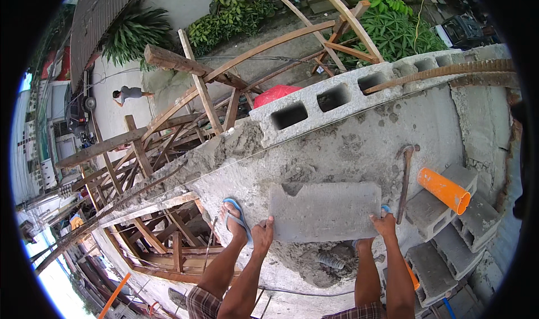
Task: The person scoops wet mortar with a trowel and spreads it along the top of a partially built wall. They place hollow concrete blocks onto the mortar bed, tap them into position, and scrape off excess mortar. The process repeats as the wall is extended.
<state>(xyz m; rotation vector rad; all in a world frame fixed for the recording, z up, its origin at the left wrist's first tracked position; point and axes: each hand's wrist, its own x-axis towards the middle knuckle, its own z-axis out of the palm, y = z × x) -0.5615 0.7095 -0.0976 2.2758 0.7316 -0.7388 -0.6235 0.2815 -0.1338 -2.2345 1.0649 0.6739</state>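
While both hands point(262, 229) point(385, 224) grip concrete block point(324, 211), fingers hidden behind; right foot mostly covered.

Both hands carry a grey concrete block point(324, 211) flat and level, the left hand point(262, 231) clamped on its left end, the right hand point(385, 224) on its right end. Below the block lies a rough concrete slab point(348, 145) with a patch of wet mortar point(314, 260) near the feet. The left foot wears a blue sandal point(238, 218). A row of hollow blocks point(337, 97) runs along the slab's far edge, a rusty rebar point(443, 72) lying over it. A hammer point(405, 178) rests just right of the carried block. An orange pipe point(444, 190) lies on stacked blocks point(449, 235) further right. Wooden scaffolding point(168, 133) stands beyond the edge at left.
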